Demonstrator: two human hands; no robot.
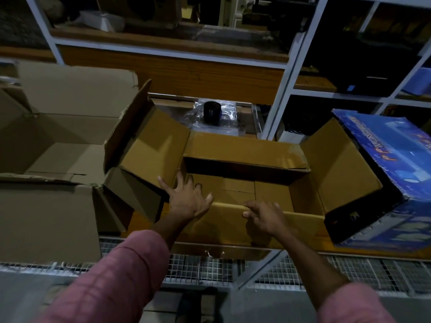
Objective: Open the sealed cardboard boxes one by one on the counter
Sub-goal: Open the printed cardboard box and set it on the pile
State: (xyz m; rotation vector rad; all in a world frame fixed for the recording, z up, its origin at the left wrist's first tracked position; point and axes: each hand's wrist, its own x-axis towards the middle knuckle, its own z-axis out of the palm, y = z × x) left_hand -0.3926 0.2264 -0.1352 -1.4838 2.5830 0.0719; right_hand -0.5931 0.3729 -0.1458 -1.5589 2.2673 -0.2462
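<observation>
A brown cardboard box (338,173) stands in the middle of the counter with all its flaps spread open and an empty inside. My left hand (186,199) hovers over its near left corner with fingers spread, touching or just above the near flap (224,229). Over that flap's top edge, my right hand (263,215) lies with loosely bent fingers. A larger pale cardboard box (46,217) stands open at the left, its flaps up, pressing against the brown box's left flap (151,148).
A blue printed box (401,173) leans against the brown box's right side. Behind it, a black cylinder in clear plastic (211,113) sits on the shelf. White metal shelving (279,89) rises behind. The counter's front is a wire mesh (186,269).
</observation>
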